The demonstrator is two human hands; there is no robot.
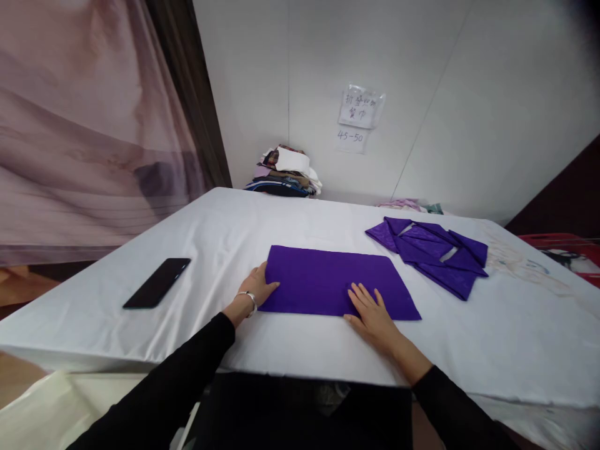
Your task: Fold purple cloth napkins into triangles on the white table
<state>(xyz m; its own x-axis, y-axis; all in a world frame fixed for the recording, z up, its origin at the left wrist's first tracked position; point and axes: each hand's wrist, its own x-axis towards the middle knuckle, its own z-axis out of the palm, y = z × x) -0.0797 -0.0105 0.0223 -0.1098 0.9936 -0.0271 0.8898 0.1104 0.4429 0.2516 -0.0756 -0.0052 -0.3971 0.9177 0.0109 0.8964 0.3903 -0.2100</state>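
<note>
Re: progress, we'd judge the work is only partway, prob. early: the purple cloth [319,281] is laid out flat and squared off, more or less, w/ no twist or loop in it. The second purple cloth [419,250], well to the R of the phone [157,283] and a bit farther back, is in a diff. state: angled bands crossing, w/ white gaps showing thru. What's left on the flat one we can't say for sure; it has none of those slanting bands, so any shaping of that sort looks undone.

Pos.: the purple cloth is on the white tabletop [300,215], R of the phone, approx. level w/ it and apart from it.

Looks: deep purple, plain, smooth, wider than deep. Near & far edges run fairly straight; the end farthest from the phone slants out toward us, its far corner a bit blunted. No. of layers: can't tell.

Grip: our L hand [255,284], the one nearer the phone, has its thumb over the cloth's end, fingers bent at the edge; can't tell if they're clamped on it. Our R hand [372,312], farther R of the phone, rests palm-down on the cloth's near part, fingers slightly apart, nothing pinched.
</note>
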